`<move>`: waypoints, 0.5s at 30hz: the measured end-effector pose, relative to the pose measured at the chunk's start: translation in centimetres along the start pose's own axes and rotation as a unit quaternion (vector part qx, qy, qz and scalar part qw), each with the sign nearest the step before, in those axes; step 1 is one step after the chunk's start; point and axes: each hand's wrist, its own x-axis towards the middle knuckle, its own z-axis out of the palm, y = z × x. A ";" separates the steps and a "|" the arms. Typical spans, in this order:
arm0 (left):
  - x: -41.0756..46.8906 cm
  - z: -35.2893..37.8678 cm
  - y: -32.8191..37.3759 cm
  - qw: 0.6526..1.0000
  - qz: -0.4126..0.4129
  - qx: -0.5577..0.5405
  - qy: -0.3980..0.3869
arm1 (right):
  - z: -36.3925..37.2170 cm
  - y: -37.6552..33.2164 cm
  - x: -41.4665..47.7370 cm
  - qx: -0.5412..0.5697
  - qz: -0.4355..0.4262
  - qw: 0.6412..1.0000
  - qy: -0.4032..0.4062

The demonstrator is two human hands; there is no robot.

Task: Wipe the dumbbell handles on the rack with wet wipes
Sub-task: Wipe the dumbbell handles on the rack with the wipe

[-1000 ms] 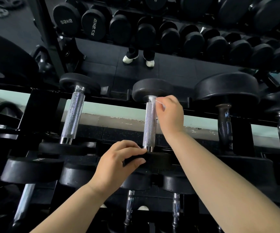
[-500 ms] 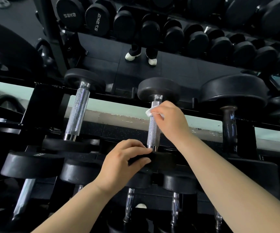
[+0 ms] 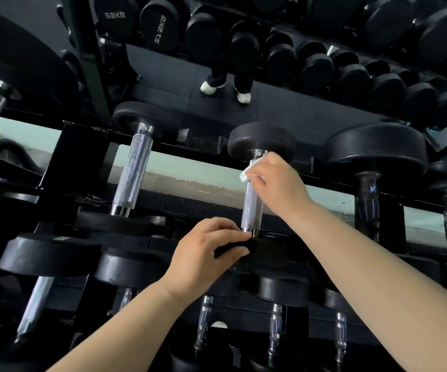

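Note:
A dumbbell with a knurled silver handle (image 3: 251, 205) and black round heads lies on the black rack (image 3: 82, 146) in the middle of the view. My right hand (image 3: 276, 183) pinches a small white wet wipe (image 3: 247, 170) against the upper end of that handle, just below the far head (image 3: 262, 140). My left hand (image 3: 206, 253) grips the near black head (image 3: 268, 251) of the same dumbbell, fingers curled over its edge.
A second silver-handled dumbbell (image 3: 133, 170) lies to the left. A darker-handled dumbbell (image 3: 367, 205) lies to the right. Smaller dumbbells (image 3: 274, 326) fill the lower tier. A mirror behind reflects rows of dumbbells and a person's white shoes (image 3: 211, 87).
My right hand has slid the wipe along the top part of the handle, down and back up a little. My left hand has kept its grip on the near head.

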 end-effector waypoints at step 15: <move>6.4 -2.9 3.0 0.995 -0.095 0.019 0.005 | -1.0 -0.5 -4.5 0.455 0.100 0.884 -0.035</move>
